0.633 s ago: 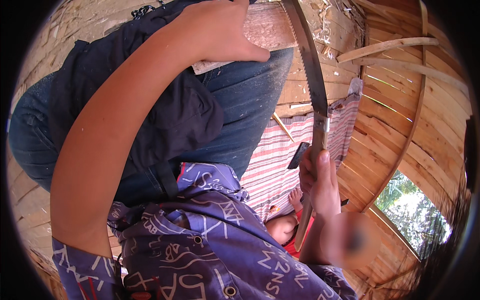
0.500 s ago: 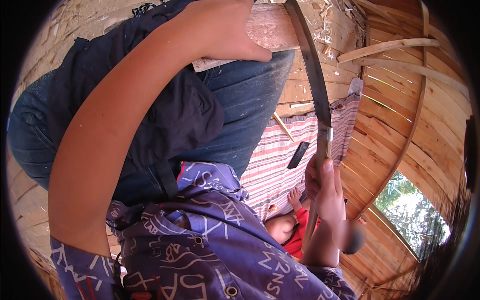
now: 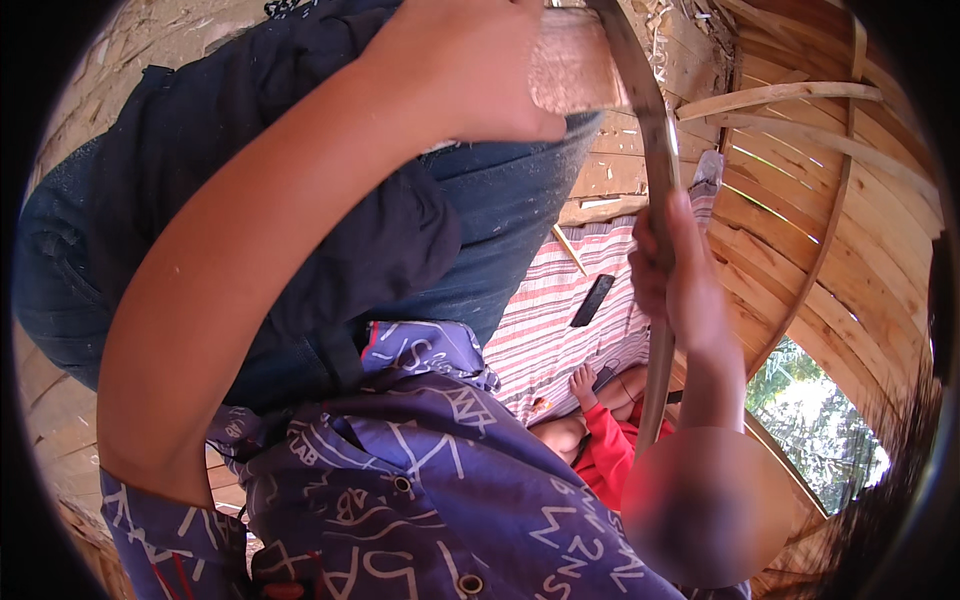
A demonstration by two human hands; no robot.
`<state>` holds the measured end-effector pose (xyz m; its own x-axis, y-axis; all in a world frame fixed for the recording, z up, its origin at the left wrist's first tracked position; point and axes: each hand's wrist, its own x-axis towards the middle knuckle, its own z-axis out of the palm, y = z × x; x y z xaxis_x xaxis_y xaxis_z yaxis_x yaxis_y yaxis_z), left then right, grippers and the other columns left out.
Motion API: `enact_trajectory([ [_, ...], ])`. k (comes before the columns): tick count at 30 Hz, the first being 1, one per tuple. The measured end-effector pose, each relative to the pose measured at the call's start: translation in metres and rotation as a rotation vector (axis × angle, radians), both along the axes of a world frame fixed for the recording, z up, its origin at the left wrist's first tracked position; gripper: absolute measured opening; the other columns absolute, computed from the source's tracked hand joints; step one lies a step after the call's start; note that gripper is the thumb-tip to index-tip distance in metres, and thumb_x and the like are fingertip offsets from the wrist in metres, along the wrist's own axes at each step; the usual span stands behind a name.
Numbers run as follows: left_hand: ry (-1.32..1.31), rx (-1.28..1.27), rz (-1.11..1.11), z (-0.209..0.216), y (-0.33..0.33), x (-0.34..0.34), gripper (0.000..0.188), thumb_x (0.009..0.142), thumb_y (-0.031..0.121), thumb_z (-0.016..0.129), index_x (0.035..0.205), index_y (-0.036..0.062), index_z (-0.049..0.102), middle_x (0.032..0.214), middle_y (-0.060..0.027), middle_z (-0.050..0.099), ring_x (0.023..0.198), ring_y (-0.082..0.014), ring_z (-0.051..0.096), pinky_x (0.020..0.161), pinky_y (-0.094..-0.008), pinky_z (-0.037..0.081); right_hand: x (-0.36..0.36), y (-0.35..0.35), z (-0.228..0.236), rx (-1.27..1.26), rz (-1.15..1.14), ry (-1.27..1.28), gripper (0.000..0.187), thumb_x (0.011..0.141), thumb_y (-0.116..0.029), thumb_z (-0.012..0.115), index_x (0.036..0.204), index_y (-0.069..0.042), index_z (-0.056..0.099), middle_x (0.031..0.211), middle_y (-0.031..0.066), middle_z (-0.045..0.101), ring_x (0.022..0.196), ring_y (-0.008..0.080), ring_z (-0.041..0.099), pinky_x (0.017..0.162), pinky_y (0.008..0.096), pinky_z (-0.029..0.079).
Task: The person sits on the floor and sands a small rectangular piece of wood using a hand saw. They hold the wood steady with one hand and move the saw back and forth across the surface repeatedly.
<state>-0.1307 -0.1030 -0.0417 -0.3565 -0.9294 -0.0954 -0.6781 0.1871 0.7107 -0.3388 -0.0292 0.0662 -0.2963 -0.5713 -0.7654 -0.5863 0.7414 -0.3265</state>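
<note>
My left hand (image 3: 490, 75) grips a short wooden board (image 3: 578, 62) and presses it on my leg in dark blue trousers (image 3: 520, 190). Its thumb lies along the near edge, while the fingertips are out of sight. In my right hand (image 3: 685, 275) is a handsaw (image 3: 650, 110) with a long, curved wooden handle, the fingers wrapped round it. The saw's blade runs beside the right end of the board; its far part leaves the view at the top. Whether the teeth have cut into the wood cannot be seen.
A person in a red top (image 3: 607, 455) sits close by on the right, near my right forearm. A black phone (image 3: 593, 300) and a thin stick (image 3: 568, 250) lie about a striped cloth (image 3: 530, 330). Wood shavings litter the plank floor; curved wooden strips (image 3: 780, 98) lean by the plank wall (image 3: 790, 260).
My right hand has pushed the saw forward, so less of the blade shows on the near side of the board. My left hand and the board have shifted slightly right. The person in red has moved.
</note>
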Motion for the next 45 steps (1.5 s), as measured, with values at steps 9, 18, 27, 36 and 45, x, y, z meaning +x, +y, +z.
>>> enact_trajectory([
  [9, 0.015, 0.041, 0.033, 0.019, 0.006, 0.006, 0.081, 0.065, 0.048, 0.073, 0.114, -0.0133, 0.053, 0.103, -0.0297, 0.065, 0.097, -0.0383, 0.065, 0.086, -0.0417, 0.053, 0.005, 0.010, -0.011, -0.077, -0.050, -0.081, 0.054, 0.099, -0.060, 0.033, 0.075, -0.012, 0.043, 0.055, -0.0066, 0.032, 0.045, 0.0052, 0.026, 0.041, 0.0242, 0.021],
  [18, 0.065, 0.068, -0.051, 0.004, -0.007, 0.002, 0.079, 0.063, 0.047, 0.074, 0.111, -0.0123, 0.055, 0.101, -0.0303, 0.065, 0.098, -0.0387, 0.065, 0.086, -0.0423, 0.053, -0.001, 0.066, 0.041, -0.013, -0.134, -0.026, 0.054, 0.097, -0.063, 0.034, 0.082, -0.012, 0.041, 0.057, -0.0055, 0.032, 0.044, 0.0032, 0.024, 0.040, 0.0211, 0.017],
  [27, -0.029, 0.006, -0.029, -0.004, -0.002, -0.001, 0.076, 0.064, 0.047, 0.074, 0.109, -0.0111, 0.054, 0.100, -0.0290, 0.065, 0.093, -0.0377, 0.066, 0.084, -0.0416, 0.053, 0.006, -0.022, 0.000, 0.053, -0.019, -0.046, 0.054, 0.096, -0.065, 0.035, 0.074, -0.016, 0.038, 0.054, -0.0072, 0.031, 0.042, 0.0041, 0.023, 0.038, 0.0232, 0.019],
  [36, 0.026, 0.228, -0.011, -0.002, -0.020, 0.013, 0.090, 0.066, 0.052, 0.071, 0.119, -0.0163, 0.049, 0.106, -0.0317, 0.064, 0.099, -0.0380, 0.065, 0.087, -0.0408, 0.052, 0.001, 0.040, 0.012, -0.076, -0.051, -0.026, 0.054, 0.096, -0.065, 0.035, 0.082, -0.015, 0.044, 0.056, -0.0068, 0.031, 0.044, 0.0036, 0.025, 0.040, 0.0209, 0.019],
  [45, 0.000, 0.108, -0.009, 0.020, -0.003, 0.005, 0.083, 0.065, 0.047, 0.072, 0.116, -0.0148, 0.050, 0.105, -0.0300, 0.064, 0.097, -0.0371, 0.065, 0.086, -0.0406, 0.052, -0.003, 0.054, 0.048, 0.034, -0.106, -0.066, 0.056, 0.096, -0.067, 0.032, 0.081, -0.014, 0.041, 0.056, -0.0044, 0.032, 0.044, 0.0043, 0.025, 0.040, 0.0215, 0.019],
])
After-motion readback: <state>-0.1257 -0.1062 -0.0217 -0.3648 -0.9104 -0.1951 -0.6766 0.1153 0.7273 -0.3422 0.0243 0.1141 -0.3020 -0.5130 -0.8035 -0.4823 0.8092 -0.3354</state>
